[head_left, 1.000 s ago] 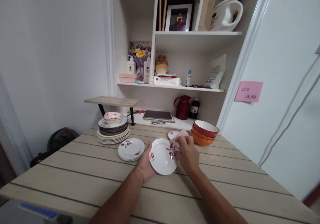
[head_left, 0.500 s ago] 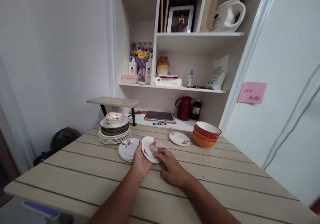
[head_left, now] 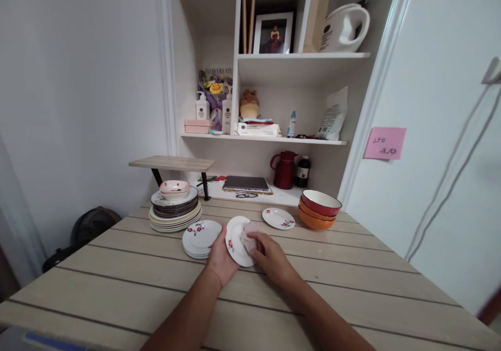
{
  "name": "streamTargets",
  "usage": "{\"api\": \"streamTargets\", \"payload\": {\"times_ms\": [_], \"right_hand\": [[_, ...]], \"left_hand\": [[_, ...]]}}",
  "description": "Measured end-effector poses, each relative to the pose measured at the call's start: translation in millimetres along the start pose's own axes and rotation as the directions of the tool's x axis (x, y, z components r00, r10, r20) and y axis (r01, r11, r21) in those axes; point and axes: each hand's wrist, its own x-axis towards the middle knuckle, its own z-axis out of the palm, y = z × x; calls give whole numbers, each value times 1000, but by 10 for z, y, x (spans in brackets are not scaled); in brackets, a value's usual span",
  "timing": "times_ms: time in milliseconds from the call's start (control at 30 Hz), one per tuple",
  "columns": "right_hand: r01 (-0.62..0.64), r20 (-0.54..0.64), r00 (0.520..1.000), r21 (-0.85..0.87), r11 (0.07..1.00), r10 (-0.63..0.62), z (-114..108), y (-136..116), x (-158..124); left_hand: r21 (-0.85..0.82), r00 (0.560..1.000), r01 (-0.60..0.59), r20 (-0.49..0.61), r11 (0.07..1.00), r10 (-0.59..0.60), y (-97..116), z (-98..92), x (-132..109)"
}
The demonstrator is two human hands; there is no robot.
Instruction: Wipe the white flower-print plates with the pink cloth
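My left hand (head_left: 223,259) grips a small white plate (head_left: 234,234) with red flowers by its left edge, thumb on the rim and the face tilted toward me. Pinched in my right hand (head_left: 271,257) is a pale, crumpled cloth or tissue (head_left: 249,236), pressed on the right side of that plate. Left of my left hand lies a short stack of similar flowered plates (head_left: 201,238). Farther back on the table, a single flowered plate (head_left: 278,218) lies flat.
At the back left stands a tall stack of plates (head_left: 175,218) topped by small bowls (head_left: 174,188), near a low wooden riser (head_left: 172,162). Red and orange bowls (head_left: 319,213) are stacked at the right. Behind are a laptop (head_left: 246,183), glasses (head_left: 247,195) and a red jug (head_left: 284,171).
The cloth has shifted on the held plate, and the plate has turned, its flowers now at the lower left. The whole view has moved slightly. Both hands keep their hold.
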Motion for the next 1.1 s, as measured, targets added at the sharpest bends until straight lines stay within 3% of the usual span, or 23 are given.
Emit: {"api": "streamTargets", "payload": {"times_ms": [233, 333, 500, 633, 833, 967, 1100], "right_hand": [[-44, -80, 996, -120, 992, 34, -30, 103, 28], [6, -101, 995, -148, 989, -21, -66, 149, 30], [32, 2, 999, -174, 984, -32, -139, 147, 10], [65, 85, 996, -326, 943, -39, -154, 26, -24], [227, 120, 973, -329, 917, -197, -81, -145, -49], [140, -9, 988, -386, 912, -155, -52, -122, -28], [3, -75, 996, -481, 877, -44, -89, -45, -9]], "left_hand": [[29, 999, 17, 48, 999, -18, -5, 18, -17], [62, 999, 25, 41, 998, -28, -11, 0, -12], [72, 998, 34, 52, 997, -38, -17, -34, 7], [54, 994, 77, 72, 996, -80, -22, -28, 7], [91, 973, 211, 77, 973, -218, -83, 26, -34], [116, 967, 233, 76, 965, -243, -141, 33, -44], [104, 980, 171, 86, 980, -181, -153, 5, -14]]}}
